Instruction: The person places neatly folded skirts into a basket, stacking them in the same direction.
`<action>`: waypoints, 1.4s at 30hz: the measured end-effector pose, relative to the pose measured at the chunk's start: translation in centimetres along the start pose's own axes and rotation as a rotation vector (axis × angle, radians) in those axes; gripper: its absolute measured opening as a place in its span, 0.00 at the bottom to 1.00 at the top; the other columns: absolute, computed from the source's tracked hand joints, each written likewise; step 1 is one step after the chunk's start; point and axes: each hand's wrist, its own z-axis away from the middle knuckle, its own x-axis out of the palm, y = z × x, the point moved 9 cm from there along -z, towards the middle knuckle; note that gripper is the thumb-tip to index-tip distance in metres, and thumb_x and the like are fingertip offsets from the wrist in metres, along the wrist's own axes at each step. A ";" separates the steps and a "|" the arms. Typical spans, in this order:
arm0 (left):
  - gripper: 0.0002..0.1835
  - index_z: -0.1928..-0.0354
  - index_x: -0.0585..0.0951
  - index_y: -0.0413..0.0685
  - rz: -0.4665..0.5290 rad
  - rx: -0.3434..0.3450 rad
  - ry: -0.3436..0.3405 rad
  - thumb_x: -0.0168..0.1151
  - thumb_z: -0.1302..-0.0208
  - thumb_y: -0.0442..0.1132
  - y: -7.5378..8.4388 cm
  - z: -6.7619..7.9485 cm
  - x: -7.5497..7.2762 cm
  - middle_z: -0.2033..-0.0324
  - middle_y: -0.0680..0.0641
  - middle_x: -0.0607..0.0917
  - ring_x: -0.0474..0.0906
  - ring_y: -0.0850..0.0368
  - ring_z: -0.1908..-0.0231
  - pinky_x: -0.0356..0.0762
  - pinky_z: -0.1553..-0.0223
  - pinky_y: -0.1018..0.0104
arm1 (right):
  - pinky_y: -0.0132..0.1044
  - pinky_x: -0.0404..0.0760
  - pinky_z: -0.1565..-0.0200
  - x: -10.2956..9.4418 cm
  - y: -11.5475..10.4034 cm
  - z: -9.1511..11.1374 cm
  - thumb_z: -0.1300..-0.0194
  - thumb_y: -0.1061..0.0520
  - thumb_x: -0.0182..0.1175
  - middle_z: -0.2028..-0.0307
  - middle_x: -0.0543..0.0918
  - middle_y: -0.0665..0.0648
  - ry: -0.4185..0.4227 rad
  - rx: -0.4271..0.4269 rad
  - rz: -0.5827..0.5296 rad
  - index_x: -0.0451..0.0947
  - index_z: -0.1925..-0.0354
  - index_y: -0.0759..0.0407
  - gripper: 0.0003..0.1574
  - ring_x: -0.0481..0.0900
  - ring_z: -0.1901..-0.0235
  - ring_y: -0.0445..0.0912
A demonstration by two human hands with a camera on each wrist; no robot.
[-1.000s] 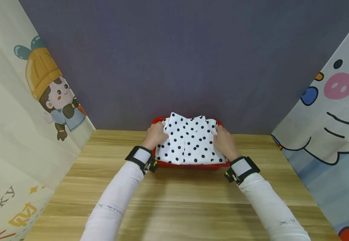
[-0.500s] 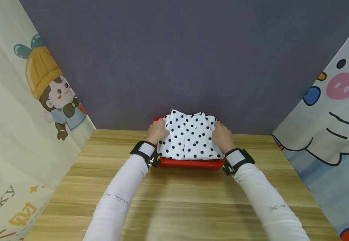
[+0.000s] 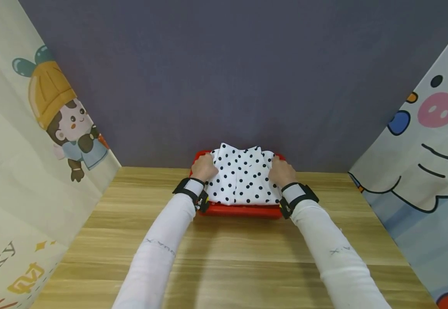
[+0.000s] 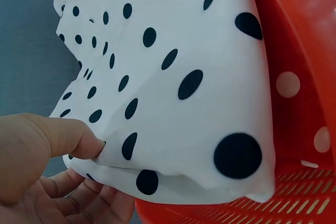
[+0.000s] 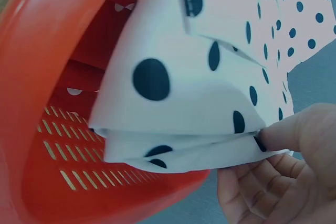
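A folded white cloth with black polka dots (image 3: pixel 243 176) lies over the opening of a red plastic basket (image 3: pixel 243 210) at the far side of the table. My left hand (image 3: pixel 204 167) pinches the cloth's left edge between thumb and fingers. On the opposite edge, my right hand (image 3: pixel 282 171) pinches it the same way. Both wrist views show the thumb on top of the cloth and the curled fingers beneath. Inside the basket, below the white cloth, shows red fabric with white dots (image 4: pixel 288 84). The cloth hides most of the basket's inside.
The basket stands on a wood-grain table (image 3: pixel 243 257), close against a dark grey backdrop (image 3: pixel 224 86). Printed curtains flank the table, a cartoon child (image 3: pixel 75 120) on the left one and a pig-nosed figure (image 3: pixel 438 110) on the right one.
The cloth has shifted slightly away from me, so more of the basket's front rim shows. Both hands have moved a little inward, still pinching its edges.
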 end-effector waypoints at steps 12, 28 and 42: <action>0.09 0.61 0.75 0.42 -0.023 -0.029 -0.050 0.57 0.45 0.36 -0.4 -0.3 1.4 0.64 0.42 0.80 0.77 0.47 0.66 0.76 0.65 0.55 | 0.54 0.77 0.56 0.8 -0.3 -0.1 0.37 0.59 0.49 0.51 0.76 0.72 -0.024 0.000 0.054 0.56 0.36 0.71 0.34 0.77 0.57 0.64; 0.11 0.58 0.77 0.43 -0.047 -0.062 -0.119 0.57 0.43 0.35 -1.2 -0.1 3.1 0.61 0.42 0.81 0.77 0.48 0.66 0.76 0.64 0.56 | 0.51 0.78 0.60 3.2 0.3 -0.1 0.38 0.59 0.51 0.55 0.77 0.71 -0.082 0.034 0.061 0.53 0.34 0.69 0.36 0.78 0.61 0.60; 0.10 0.58 0.79 0.42 -0.090 -0.072 -0.122 0.55 0.42 0.35 -1.7 0.0 3.6 0.64 0.42 0.81 0.77 0.49 0.70 0.76 0.71 0.60 | 0.51 0.78 0.59 4.0 0.9 0.2 0.39 0.60 0.52 0.59 0.78 0.71 -0.105 0.029 0.050 0.51 0.34 0.71 0.39 0.77 0.65 0.59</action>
